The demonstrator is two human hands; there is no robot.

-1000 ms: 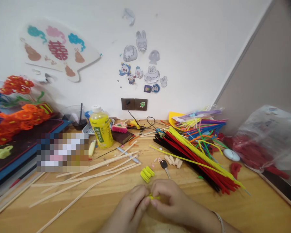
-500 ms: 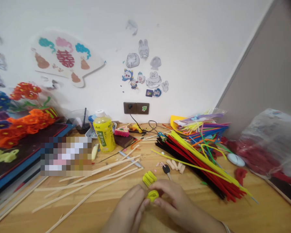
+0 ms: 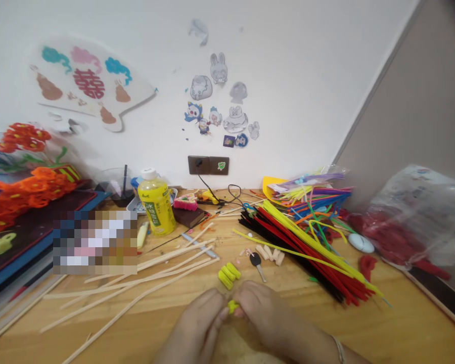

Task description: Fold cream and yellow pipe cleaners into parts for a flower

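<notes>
My left hand (image 3: 199,326) and my right hand (image 3: 267,316) meet at the near edge of the wooden table (image 3: 402,328). Together they pinch a small yellow pipe-cleaner piece (image 3: 232,306) between their fingertips. Just beyond them lies a cluster of folded yellow pipe-cleaner loops (image 3: 228,274). A black-headed key (image 3: 257,261) rests to the right of the loops, and several short beige pieces (image 3: 270,252) lie behind it.
A big pile of coloured pipe cleaners (image 3: 307,227) spreads across the right. Long beige pipe cleaners (image 3: 136,283) fan out on the left. A yellow drink bottle (image 3: 155,202), orange pipe-cleaner flowers (image 3: 26,187), a white mouse (image 3: 361,243) and a plastic bag (image 3: 413,217) stand around.
The yellow piece showed as a wider loop half a second ago and is now squeezed smaller between my fingertips. My hands stayed in place; the view shifted slightly.
</notes>
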